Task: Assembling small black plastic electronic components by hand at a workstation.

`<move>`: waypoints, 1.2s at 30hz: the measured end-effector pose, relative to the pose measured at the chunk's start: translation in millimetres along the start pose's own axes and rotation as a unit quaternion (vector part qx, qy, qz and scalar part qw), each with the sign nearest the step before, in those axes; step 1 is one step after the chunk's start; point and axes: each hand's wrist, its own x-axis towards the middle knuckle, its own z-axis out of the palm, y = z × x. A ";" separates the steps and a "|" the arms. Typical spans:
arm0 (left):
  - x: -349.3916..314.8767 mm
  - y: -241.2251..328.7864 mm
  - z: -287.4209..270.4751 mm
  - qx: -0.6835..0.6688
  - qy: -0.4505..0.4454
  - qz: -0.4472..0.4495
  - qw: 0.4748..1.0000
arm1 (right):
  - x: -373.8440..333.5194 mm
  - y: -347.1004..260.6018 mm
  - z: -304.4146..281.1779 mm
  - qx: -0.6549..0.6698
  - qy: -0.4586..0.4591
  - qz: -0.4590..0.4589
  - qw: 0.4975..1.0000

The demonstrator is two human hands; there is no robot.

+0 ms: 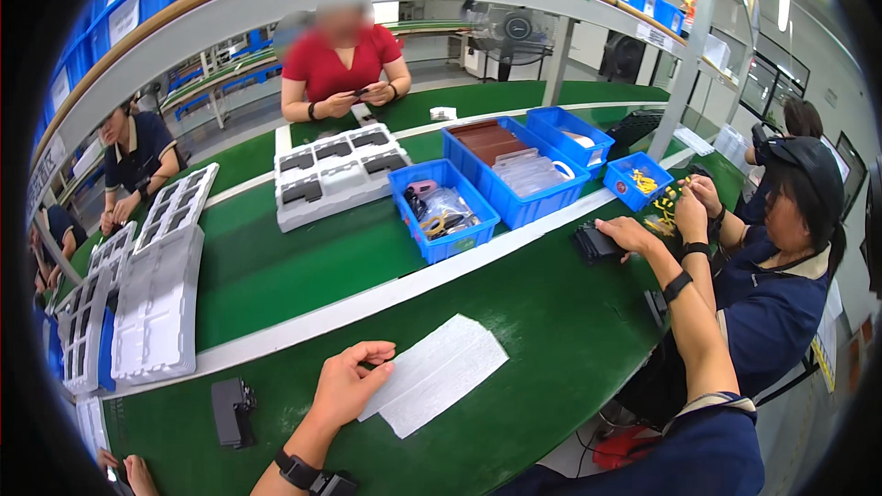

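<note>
My left hand [354,380] rests over the left end of a white sheet [446,375], which looks like thin foam or paper and lies flat on the green table. Its fingers are loosely curled and apart, with no grip on the sheet visible. Farther right, my right hand [627,236] reaches across the table, its fingers over a small stack of flat black plastic parts [595,244]. The hand hides part of that stack. Left of my left hand lies another black plastic part [231,411] with small projecting details along one side.
Beyond a white strip stand a blue bin of small goods [444,211], a larger blue bin [524,179] and white trays [335,174]. At right, a co-worker handles yellow pieces by a small blue bin [637,181]. Another person in red [340,64] works opposite.
</note>
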 end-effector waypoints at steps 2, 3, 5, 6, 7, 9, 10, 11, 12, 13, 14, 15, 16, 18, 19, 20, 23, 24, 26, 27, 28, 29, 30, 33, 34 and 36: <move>0.9 -0.6 0.9 0.013 0.004 0.004 1.000 | -14.9 -17.0 20.1 0.011 -0.011 -0.030 0.999; 0.2 -2.1 0.3 0.027 0.003 0.012 1.000 | -24.5 -32.6 31.7 0.013 -0.024 -0.048 0.998; -0.6 -2.0 -0.2 0.032 0.003 0.013 0.999 | -41.4 -59.0 50.3 0.023 -0.058 -0.063 0.996; -1.7 -0.7 0.0 0.041 0.003 0.008 0.999 | -47.1 -72.6 60.6 0.018 -0.073 -0.082 0.994; -2.6 0.6 0.3 0.050 0.002 0.004 0.999 | -53.6 -85.5 69.7 0.015 -0.086 -0.099 0.991; -3.3 0.4 0.7 0.057 0.002 0.018 0.998 | -61.3 -106.2 85.2 0.005 -0.111 -0.121 0.986; -3.7 -0.2 0.7 0.064 0.001 0.034 0.997 | -62.0 -113.0 93.3 0.006 -0.116 -0.131 0.985; -4.4 -0.3 0.9 0.064 0.002 0.032 0.997 | -65.2 -118.9 100.5 0.006 -0.118 -0.131 0.984; -5.1 -0.3 1.1 0.061 -0.001 0.030 0.998 | -69.9 -124.2 107.0 0.006 -0.116 -0.150 0.982; -5.1 0.3 1.1 0.058 -0.003 0.030 0.998 | -73.4 -129.1 111.6 0.006 -0.112 -0.170 0.979; -5.6 1.0 0.9 0.058 -0.002 0.030 0.998 | -76.4 -132.3 115.5 0.009 -0.123 -0.172 0.977; -6.0 1.9 0.6 0.062 -0.003 0.028 0.998 | -80.2 -135.9 114.7 0.009 -0.123 -0.173 0.977; -6.8 2.7 0.1 0.068 -0.005 0.027 0.997 | -85.4 -140.1 113.0 -0.008 -0.125 -0.174 0.977; -8.2 5.2 0.8 0.071 -0.005 0.019 0.997 | -86.2 -138.0 110.7 -0.048 -0.093 -0.212 0.972; -8.1 6.0 0.9 0.074 -0.005 0.011 0.997 | -89.9 -136.8 108.7 -0.049 -0.092 -0.212 0.972; -7.1 5.2 1.0 0.074 -0.006 0.012 0.997 | -96.6 -135.9 106.1 -0.071 -0.062 -0.242 0.966; -1.2 2.7 4.3 0.072 -0.017 0.046 0.996 | -102.8 -128.7 108.9 -0.134 -0.007 -0.363 0.922; -2.6 0.7 3.1 0.068 -0.006 0.034 0.997 | -105.5 -132.8 113.4 -0.168 0.010 -0.359 0.918; -7.9 -1.2 0.0 0.059 0.012 0.018 0.998 | -110.2 -145.6 121.0 -0.219 0.024 -0.358 0.907; -8.5 -0.5 0.5 0.059 0.002 0.027 0.998 | -110.6 -148.8 122.2 -0.236 0.022 -0.361 0.902; -9.8 -0.1 -0.3 0.051 0.009 0.016 0.999 | -110.2 -150.5 123.2 -0.228 0.017 -0.362 0.904; -9.7 1.0 -0.1 0.044 0.016 0.004 0.999 | -109.4 -150.2 124.0 -0.204 0.021 -0.360 0.910; -8.2 2.6 0.6 0.038 0.012 0.002 0.999 | -109.8 -147.8 123.3 -0.196 0.030 -0.368 0.909; -5.9 1.3 1.8 0.021 0.006 -0.003 1.000 | -109.9 -149.5 120.0 -0.188 0.025 -0.367 0.910; -5.3 -0.2 2.2 0.022 0.007 -0.004 1.000 | -110.9 -151.2 118.2 -0.190 0.011 -0.354 0.915; -4.3 -3.0 1.9 0.012 0.008 0.008 1.000 | -111.2 -156.4 114.5 -0.201 0.001 -0.349 0.915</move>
